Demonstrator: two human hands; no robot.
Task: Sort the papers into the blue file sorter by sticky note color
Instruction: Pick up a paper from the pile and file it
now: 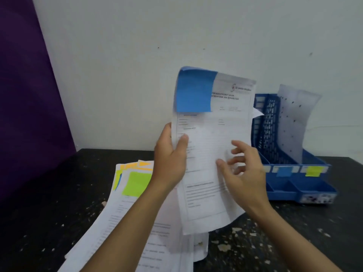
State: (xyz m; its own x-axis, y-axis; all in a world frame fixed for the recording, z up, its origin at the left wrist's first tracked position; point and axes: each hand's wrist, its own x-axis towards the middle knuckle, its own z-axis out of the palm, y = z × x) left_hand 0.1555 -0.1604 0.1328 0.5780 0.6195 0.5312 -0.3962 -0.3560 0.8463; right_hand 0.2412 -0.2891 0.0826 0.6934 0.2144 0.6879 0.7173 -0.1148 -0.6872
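Note:
My left hand grips the left edge of a printed paper held upright in the air, thumb across its front. A blue sticky note is stuck on the paper's top left corner. My right hand hovers in front of the paper's lower right part with fingers spread and loosely bent; whether it touches the sheet is unclear. The blue file sorter stands behind at the right, with a blue label and a yellow label on its front bar. One sheet leans in its right slot.
A stack of papers lies on the dark speckled table at the lower left, the top one bearing a green sticky note, orange and yellow notes peeking behind. A purple panel stands at left, a white wall behind.

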